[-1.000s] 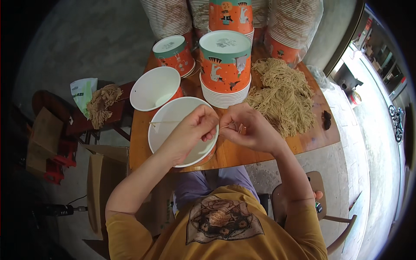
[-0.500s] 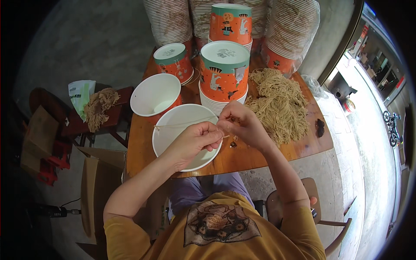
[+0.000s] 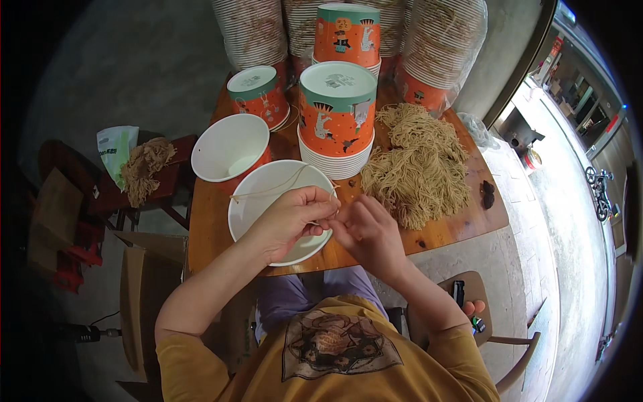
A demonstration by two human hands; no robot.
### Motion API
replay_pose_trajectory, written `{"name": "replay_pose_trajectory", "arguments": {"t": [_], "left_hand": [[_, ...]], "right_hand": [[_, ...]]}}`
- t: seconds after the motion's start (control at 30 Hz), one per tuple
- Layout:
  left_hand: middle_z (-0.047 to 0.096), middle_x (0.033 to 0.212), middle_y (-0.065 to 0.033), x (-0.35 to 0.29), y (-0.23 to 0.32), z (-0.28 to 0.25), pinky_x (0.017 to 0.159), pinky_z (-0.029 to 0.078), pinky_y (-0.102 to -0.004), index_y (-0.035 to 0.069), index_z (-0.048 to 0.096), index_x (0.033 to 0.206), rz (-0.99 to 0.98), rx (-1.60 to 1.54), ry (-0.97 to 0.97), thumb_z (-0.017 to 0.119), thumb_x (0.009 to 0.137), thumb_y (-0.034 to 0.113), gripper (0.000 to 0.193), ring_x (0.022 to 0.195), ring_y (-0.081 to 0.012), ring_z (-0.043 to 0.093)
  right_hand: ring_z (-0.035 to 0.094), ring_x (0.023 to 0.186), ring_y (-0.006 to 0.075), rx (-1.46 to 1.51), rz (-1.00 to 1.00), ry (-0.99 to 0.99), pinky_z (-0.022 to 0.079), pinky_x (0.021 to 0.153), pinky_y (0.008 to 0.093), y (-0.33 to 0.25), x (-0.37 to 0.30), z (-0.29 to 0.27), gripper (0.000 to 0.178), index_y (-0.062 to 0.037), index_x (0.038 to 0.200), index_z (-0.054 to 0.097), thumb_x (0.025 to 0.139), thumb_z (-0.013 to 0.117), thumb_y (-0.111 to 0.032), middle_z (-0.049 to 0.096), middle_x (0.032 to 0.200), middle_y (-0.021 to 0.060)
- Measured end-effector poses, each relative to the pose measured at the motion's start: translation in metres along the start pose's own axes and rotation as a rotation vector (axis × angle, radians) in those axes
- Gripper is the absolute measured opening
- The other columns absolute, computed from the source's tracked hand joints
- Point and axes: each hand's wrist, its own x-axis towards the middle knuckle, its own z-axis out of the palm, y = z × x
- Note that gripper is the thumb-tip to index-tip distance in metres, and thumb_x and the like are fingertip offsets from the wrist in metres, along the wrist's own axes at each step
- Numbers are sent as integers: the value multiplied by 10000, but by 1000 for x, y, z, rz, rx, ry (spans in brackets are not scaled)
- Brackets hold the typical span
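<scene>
A white paper bucket (image 3: pixel 251 224) stands upright at the table's near edge, its mouth facing up. Across that mouth runs a thin beige cord (image 3: pixel 258 195), one end at the left rim and a loop rising toward the far rim. Over the bucket's right side, my left hand (image 3: pixel 295 221) pinches the cord between thumb and fingers. My right hand (image 3: pixel 372 234) is just beside it, fingertips close to the left ones; motion blurs its fingers, so its grip is unclear. To the right lies a large heap of beige cords (image 3: pixel 422 174).
Another open bucket (image 3: pixel 231 144) stands left of the near one. Upside-down orange and green buckets (image 3: pixel 335 124) are stacked behind, with plastic-wrapped stacks (image 3: pixel 442 40) farther back. A dark object (image 3: pixel 488 194) lies at the table's right. A cardboard box (image 3: pixel 154 288) stands at left.
My right hand has come down and nearer to me, with its fingers now blurred. The cord has slackened into a loop over the bucket. The view has shifted slightly.
</scene>
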Motion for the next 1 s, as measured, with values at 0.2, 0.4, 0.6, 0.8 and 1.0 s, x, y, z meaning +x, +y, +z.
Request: {"name": "replay_pose_trajectory", "arguments": {"t": [0.2, 0.4, 0.6, 0.8, 1.0], "left_hand": [[578, 930, 4, -5, 4, 2, 694, 442, -193, 71, 584, 994, -55, -78, 9, 576, 882, 101, 116, 789, -47, 528], [565, 878, -20, 0, -2, 3, 643, 446, -213, 44, 560, 950, 36, 1, 31, 533, 834, 40, 119, 740, -78, 533], [538, 824, -57, -2, 0, 7, 626, 453, -233, 23, 470, 915, 71, 42, 48, 533, 820, -3, 117, 700, -110, 540], [518, 836, -58, -2, 1, 7, 644, 458, -236, 38, 437, 894, 63, 13, 27, 553, 791, -42, 175, 716, -111, 540], [511, 858, -49, -4, -2, 0, 682, 455, -232, 54, 439, 901, 106, 37, -57, 563, 766, -51, 211, 767, -113, 534]], "right_hand": [[530, 673, 257, -2, 28, -40, 468, 586, 361, -2, 3, -3, 181, -67, 772, 530, 757, 701, -126, 488, 726, 60], [540, 684, 249, -30, -98, -125, 473, 587, 353, -1, 9, -14, 154, -74, 827, 560, 762, 694, -115, 509, 743, 50], [578, 822, 266, 52, -27, -104, 480, 715, 350, 13, 22, -25, 190, -58, 912, 583, 742, 666, -40, 584, 880, 72], [558, 971, 265, 115, -110, -271, 472, 808, 346, 26, 30, -28, 135, -55, 868, 582, 759, 661, -61, 576, 1011, 69], [529, 966, 204, 393, 134, -293, 462, 792, 315, 21, 23, -27, 117, -41, 830, 533, 751, 615, -15, 501, 1100, 64]]}}
